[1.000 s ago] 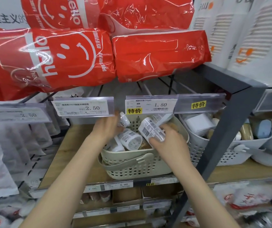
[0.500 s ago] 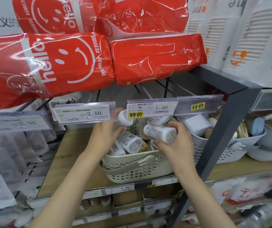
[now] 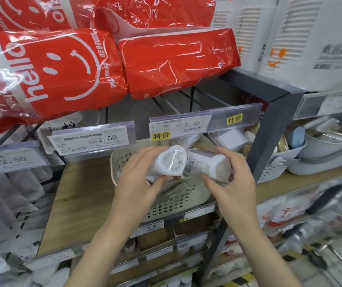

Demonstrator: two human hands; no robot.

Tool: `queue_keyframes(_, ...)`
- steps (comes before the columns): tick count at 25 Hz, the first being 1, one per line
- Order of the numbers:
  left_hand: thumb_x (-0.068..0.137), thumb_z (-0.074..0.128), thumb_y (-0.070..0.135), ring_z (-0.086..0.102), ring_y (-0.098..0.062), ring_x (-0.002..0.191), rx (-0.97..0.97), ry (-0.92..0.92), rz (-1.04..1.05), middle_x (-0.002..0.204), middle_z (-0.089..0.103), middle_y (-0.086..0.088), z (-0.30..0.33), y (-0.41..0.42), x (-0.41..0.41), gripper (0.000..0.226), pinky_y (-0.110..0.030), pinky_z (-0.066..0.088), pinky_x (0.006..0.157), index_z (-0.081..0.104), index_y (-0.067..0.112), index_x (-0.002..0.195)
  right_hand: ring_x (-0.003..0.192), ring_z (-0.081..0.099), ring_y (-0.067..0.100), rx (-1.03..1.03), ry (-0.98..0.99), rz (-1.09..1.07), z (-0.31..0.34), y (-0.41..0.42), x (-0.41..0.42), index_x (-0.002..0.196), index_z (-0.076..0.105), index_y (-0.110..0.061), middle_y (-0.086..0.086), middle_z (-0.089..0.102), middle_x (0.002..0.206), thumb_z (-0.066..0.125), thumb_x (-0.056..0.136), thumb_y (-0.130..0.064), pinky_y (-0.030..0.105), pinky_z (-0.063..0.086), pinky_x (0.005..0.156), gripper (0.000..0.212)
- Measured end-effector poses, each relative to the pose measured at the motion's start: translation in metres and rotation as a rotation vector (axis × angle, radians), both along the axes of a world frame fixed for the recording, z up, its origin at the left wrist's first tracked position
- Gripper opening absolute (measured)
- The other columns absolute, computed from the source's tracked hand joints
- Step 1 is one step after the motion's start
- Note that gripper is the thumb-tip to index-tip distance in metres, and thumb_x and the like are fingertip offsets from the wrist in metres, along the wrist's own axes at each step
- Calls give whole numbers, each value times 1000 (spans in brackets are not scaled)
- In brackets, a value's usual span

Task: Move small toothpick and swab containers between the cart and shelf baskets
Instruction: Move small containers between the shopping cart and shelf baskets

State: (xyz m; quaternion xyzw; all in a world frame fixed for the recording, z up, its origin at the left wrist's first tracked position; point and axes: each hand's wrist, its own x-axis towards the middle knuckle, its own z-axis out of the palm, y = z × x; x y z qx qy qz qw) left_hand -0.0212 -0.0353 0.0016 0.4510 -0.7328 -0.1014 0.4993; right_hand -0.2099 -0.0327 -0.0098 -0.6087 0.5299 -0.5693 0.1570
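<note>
Store shelving, wooden shelf board (image 3: pixel 79 204) under hanging price tags (image 3: pixel 91 139), red packs (image 3: pixel 47 69) stacked on the tier above. Cream perforated basket (image 3: pixel 174 201) sits near the front edge of the shelf board, toward its right end; a white basket (image 3: pixel 277 164) stands just beside it past the grey upright (image 3: pixel 269 129). Left hand (image 3: pixel 137 181) grips a clear-wrapped container (image 3: pixel 171 160), fingers curled round its body, cap end facing the camera, above the cream basket. Right hand (image 3: pixel 234 183) pinches a second container (image 3: pixel 209 164) between thumb and curled fingers, white cap toward the camera, label on its side. Both containers tilted, just beside each other; contact between them cannot be told. Basket contents mostly hidden by the hands. Lower tiers blurred.
</note>
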Motion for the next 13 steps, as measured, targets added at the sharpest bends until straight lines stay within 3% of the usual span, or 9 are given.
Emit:
queue_keyframes(3, 74, 80, 20, 51, 0, 115, 25, 55, -61, 119, 59, 15, -2, 15, -6, 55, -13, 38, 95, 54, 27, 122, 106, 53, -3, 28, -63, -53, 2, 25, -16, 126, 48, -35, -20, 55, 109, 80, 72, -10, 13, 45, 87, 67)
queue_keyframes(5, 72, 78, 29, 51, 4, 113, 50, 115, -108, 118, 58, 19, -1, 25, -14, 54, -8, 37, 92, 53, 32, 121, 104, 56, -5, 56, -198, -96, 3, 45, -31, 126, 46, -39, -25, 59, 106, 82, 70, -11, 12, 46, 87, 72)
queue_keyframes(10, 70, 76, 41, 54, 2, 111, 215, 236, -287, 117, 59, 25, -7, 40, -67, 53, -15, 44, 90, 55, 37, 119, 100, 65, 14, 113, -366, -213, -8, 93, -79, 110, 65, -31, -8, 69, 106, 83, 66, -12, 46, 54, 87, 51)
queue_keyframes(13, 69, 82, 36, 57, 0, 107, 364, 262, -448, 113, 63, 22, -16, 43, -122, 53, -22, 48, 89, 59, 34, 116, 101, 66, 17, 132, -467, -292, -17, 123, -120, 103, 68, -36, -5, 70, 106, 82, 66, -5, 45, 52, 89, 50)
